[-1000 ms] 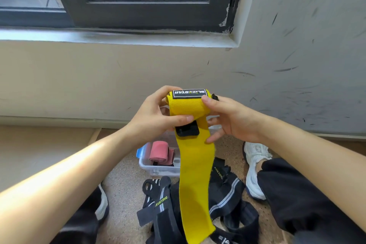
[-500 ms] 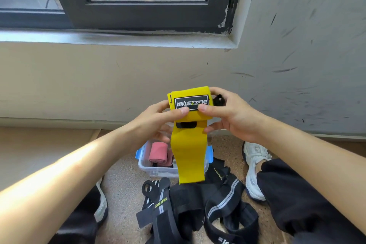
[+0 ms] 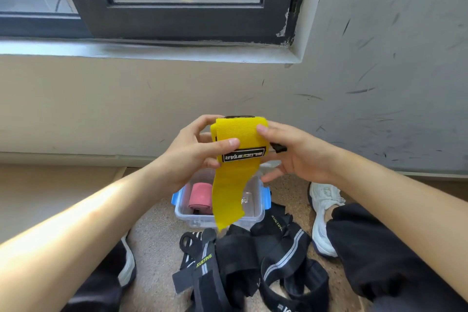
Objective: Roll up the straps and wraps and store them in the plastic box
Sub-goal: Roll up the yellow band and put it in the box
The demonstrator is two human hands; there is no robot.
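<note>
Your left hand (image 3: 192, 152) is gripping the yellow wrap (image 3: 236, 139), thumb pressing across the front of the roll, fingers curled behind. Your right hand (image 3: 298, 154) is pinching the roll's other end, thumb on top, lower fingers spread loose. You are holding the roll in the air above the box (image 3: 250, 213); its loose tail is hanging down in front of it, label facing you upside down. The box is sitting on the floor (image 3: 157, 238), with a pink roll (image 3: 200, 195) lying inside. Black straps (image 3: 253, 261) are lying heaped just in front of the box. A white shoe (image 3: 323, 218) is resting to the right.
</note>
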